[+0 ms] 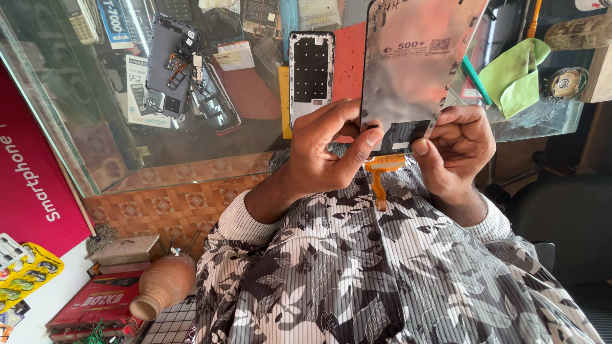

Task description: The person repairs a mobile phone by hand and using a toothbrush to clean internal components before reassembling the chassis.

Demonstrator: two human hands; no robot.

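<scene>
Head view, phone screen panel [411, 64] pinched between both hands [389, 150]

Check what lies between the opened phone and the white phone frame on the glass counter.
Head view: a small pinkish card and a dark phone lie between the opened phone and the white frame.

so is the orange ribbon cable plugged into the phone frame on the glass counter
No, the orange ribbon cable hangs loose from the screen panel held up in both hands, apart from the phone frame lying on the counter.
</scene>
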